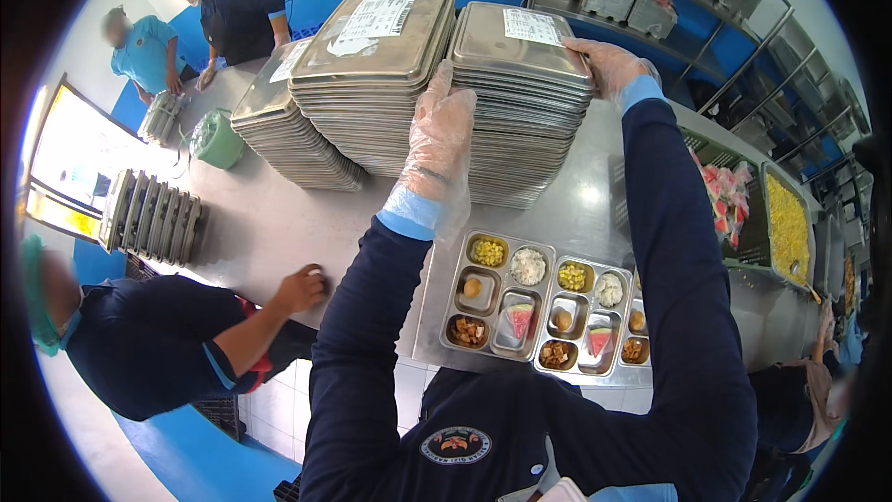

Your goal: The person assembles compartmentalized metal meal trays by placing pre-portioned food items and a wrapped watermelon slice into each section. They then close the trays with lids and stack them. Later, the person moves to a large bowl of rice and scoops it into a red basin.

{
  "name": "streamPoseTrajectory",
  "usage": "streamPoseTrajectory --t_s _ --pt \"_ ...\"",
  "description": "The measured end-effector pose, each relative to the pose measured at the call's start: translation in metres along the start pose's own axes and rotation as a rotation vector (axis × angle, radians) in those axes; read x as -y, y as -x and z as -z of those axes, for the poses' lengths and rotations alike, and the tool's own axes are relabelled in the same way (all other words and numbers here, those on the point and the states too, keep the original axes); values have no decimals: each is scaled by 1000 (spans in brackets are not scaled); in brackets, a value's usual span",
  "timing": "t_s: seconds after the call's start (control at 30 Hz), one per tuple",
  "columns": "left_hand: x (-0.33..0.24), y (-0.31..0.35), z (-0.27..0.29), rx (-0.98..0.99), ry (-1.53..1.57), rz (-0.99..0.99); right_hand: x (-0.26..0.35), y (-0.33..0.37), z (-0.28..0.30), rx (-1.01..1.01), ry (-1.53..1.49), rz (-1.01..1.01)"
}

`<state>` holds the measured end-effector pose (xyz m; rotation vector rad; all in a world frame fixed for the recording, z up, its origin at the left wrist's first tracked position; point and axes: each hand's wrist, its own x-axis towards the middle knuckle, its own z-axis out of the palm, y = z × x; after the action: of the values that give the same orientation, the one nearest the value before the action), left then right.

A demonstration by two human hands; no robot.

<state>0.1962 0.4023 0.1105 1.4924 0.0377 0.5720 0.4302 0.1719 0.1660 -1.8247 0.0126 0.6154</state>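
Tall stacks of steel compartment trays stand in front of me. The right-hand tray stack (520,116) is between my two gloved hands. My left hand (442,125) presses along its left side, in the gap beside the middle tray stack (367,84). My right hand (609,65) curls over the top tray's right corner. Clear plastic gloves cover both. Nearer to me are filled compartment trays (544,290) with rice, yellow diced food, a round brownish item, brown chunks and a watermelon slice. Part of the nearer row is hidden by my right forearm.
Left of the stacks stand a third, leaning tray stack (297,135) and a green tub (216,139). On the right are a crate of wrapped watermelon (725,186) and a yellow food pan (790,223). A co-worker (158,344) stands close at left; others work farther off.
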Motion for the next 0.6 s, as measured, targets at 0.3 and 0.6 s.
streamPoseTrajectory --t_s 0.3,0.6 --pt "-46 -2 -8 -10 286 215 6 22 -2 25 43 155" --pt "-50 -44 -13 -313 539 461 16 37 -8 -64 143 45"
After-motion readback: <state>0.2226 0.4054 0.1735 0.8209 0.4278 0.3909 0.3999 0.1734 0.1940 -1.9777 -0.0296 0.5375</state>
